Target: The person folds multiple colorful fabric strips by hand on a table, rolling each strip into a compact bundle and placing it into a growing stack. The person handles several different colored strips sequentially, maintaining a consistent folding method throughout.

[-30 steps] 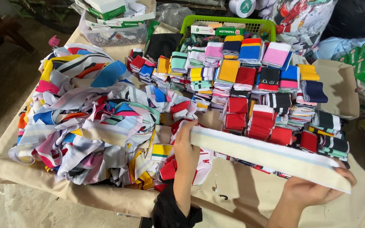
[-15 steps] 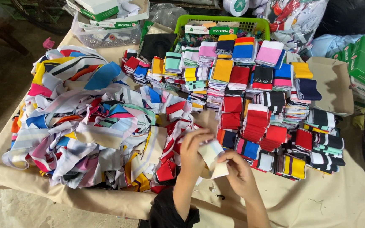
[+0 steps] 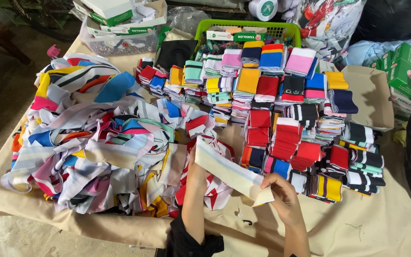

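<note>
Both hands pinch a folded pale cloth strip (image 3: 231, 172): the right hand (image 3: 281, 200) closes on its lower end, the left hand (image 3: 197, 166) on its upper end. It hangs just above the desk (image 3: 381, 228), between a loose heap of strips (image 3: 96, 138) and folded stacks (image 3: 286, 109).
</note>
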